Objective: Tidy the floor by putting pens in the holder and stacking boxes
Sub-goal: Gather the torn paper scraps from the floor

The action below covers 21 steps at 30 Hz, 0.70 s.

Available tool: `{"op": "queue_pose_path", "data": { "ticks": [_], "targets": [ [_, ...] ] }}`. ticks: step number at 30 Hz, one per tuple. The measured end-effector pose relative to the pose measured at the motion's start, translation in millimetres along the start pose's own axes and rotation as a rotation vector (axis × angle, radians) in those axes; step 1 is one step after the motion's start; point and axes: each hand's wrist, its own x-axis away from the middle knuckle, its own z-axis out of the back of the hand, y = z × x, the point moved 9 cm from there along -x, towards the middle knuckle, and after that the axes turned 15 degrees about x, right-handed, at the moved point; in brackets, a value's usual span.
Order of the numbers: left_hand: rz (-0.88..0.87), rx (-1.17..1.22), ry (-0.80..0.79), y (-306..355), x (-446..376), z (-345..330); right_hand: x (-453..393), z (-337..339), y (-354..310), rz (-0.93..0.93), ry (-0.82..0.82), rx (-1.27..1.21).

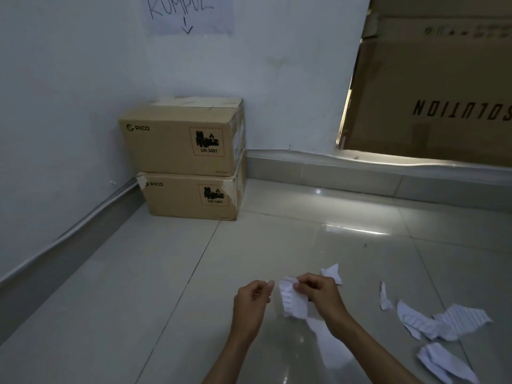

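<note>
Two boxes [188,159] already sit stacked in the corner, no pens or holder show, and torn paper scraps [443,322] litter the floor [138,286] while the right hand [318,292] pinches a paper scrap [292,299] and the left hand [253,297] curls beside it, seemingly empty

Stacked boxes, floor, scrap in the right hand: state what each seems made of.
Stacked boxes: brown corrugated cardboard, matte, taped seams. Floor: glossy glazed tile, likely ceramic, with grout lines and reflections. Scrap pinched by the right hand: thin lined paper, torn, creased.

Torn paper scraps [443,321] on tiled floor [110,300] — handwritten wall sign [188,13] above.
</note>
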Motion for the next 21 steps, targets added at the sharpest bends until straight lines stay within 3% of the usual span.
{"op": "queue_pose_path", "data": {
  "ticks": [4, 7, 14, 21],
  "targets": [
    [-0.059, 0.008, -0.097, 8.7, 5.7, -24.6, 4.8, -2.4, 2.2, -0.007, -0.077, -0.04],
    [-0.078, -0.006, -0.068, 8.5, 4.0, -29.4, 2.2, 5.4, 5.1, 0.008, -0.075, 0.002],
    [-0.016, 0.072, 0.052, -11.4, -6.9, -11.8, -39.8, 70.6, 48.4, -0.032, 0.261, 0.366],
    [0.07, 0.153, 0.154, -27.2, -10.9, 5.3, -66.0, 65.3, 90.6, -0.129, 0.062, 0.713]
  ]
}}
